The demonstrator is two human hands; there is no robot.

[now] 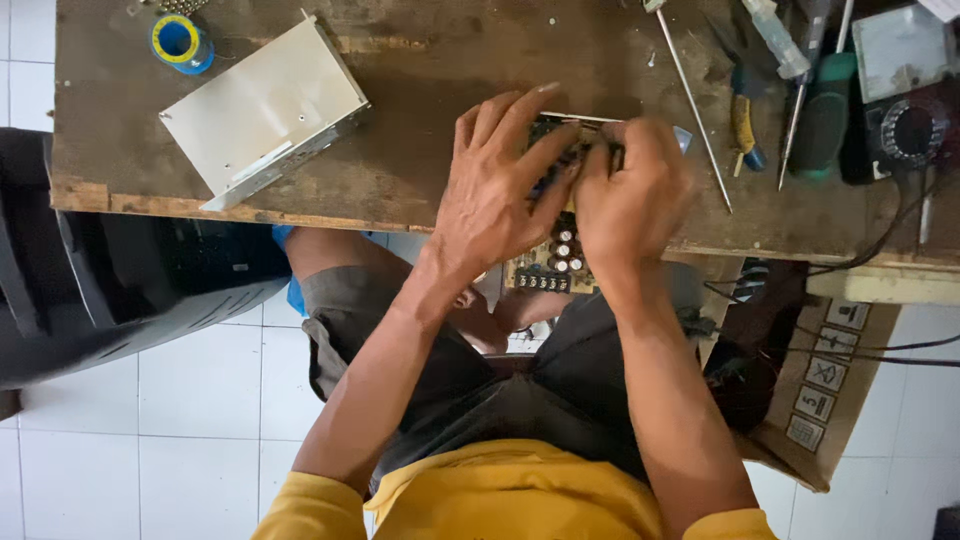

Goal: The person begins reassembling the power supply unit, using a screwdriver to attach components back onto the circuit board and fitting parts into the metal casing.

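Both hands — left point(497, 190), right point(632, 195) — clasp a circuit board point(556, 262) beside a brown carton point(815, 385) bearing square white labels.

Electronics repair workshop: worn workbench point(400, 180), screwdrivers point(745, 120), multimeter point(905, 130).

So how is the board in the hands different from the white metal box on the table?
The circuit board is held in the left hand and right hand at the table edge; the metal box lies alone, untouched. The board is mostly hidden by fingers and shows small round parts; the box is plain, pale and in full view. The box looks bigger.
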